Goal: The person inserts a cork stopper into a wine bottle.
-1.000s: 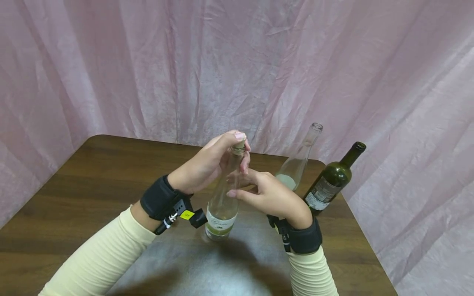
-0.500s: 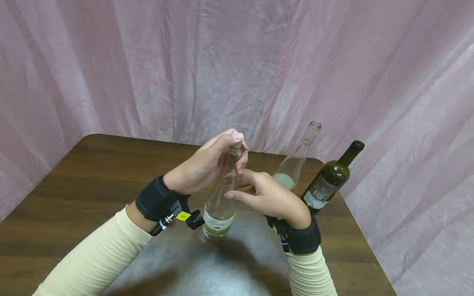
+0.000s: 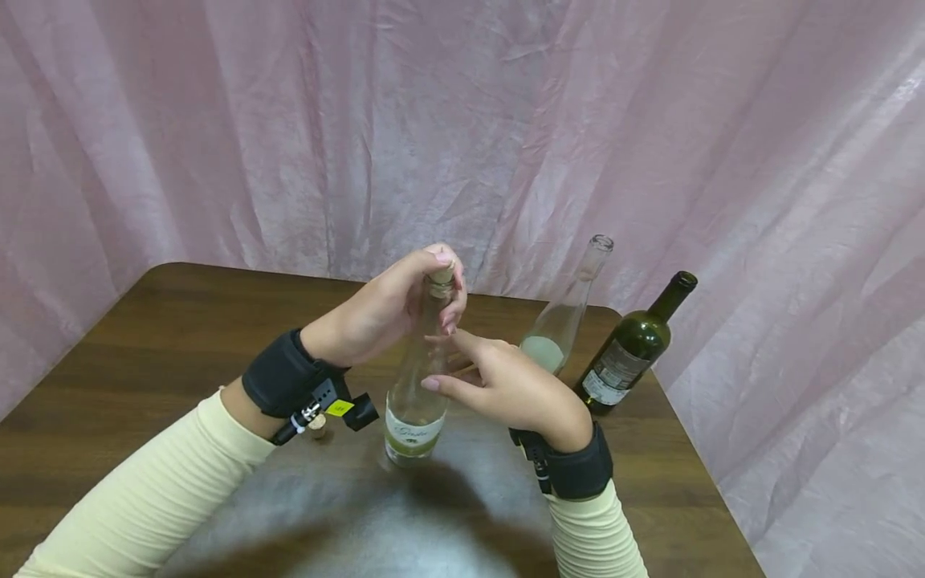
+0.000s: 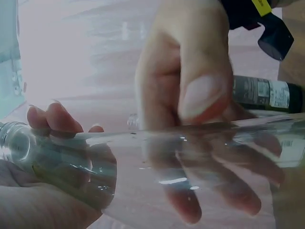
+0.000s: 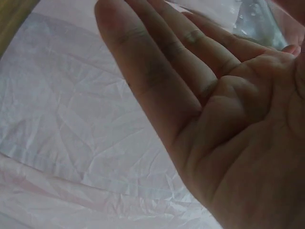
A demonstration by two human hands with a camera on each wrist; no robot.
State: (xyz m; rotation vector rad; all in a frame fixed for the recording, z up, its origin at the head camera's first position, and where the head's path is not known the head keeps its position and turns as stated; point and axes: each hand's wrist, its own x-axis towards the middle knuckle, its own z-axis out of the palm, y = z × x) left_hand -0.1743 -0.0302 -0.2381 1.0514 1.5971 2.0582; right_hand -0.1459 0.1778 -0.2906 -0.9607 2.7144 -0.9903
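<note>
In the head view, a clear glass wine bottle (image 3: 414,429) with a white and green label stands upright on the table. My left hand (image 3: 368,313) grips its neck, fingers curled behind it and the thumb on top of a pale cork (image 3: 442,275) in the mouth. My right hand (image 3: 516,385) is at the bottle's right side, thumb before the glass and fingers behind it. The right wrist view shows those fingers (image 5: 157,71) long and nearly straight. Through the clear bottle (image 4: 138,167), the left wrist view shows the right fingers behind the glass.
A second clear bottle (image 3: 567,313), uncorked, and a dark green wine bottle (image 3: 629,353) stand at the right, beyond my right hand. Another small cork (image 3: 318,427) is on the brown wooden table (image 3: 108,361) near my left wrist. A pink curtain (image 3: 433,120) hangs behind.
The whole head view has shifted, so everything sits slightly further left. The small cork by my left wrist has come into sight. Both hands keep nearly the same place at the bottle.
</note>
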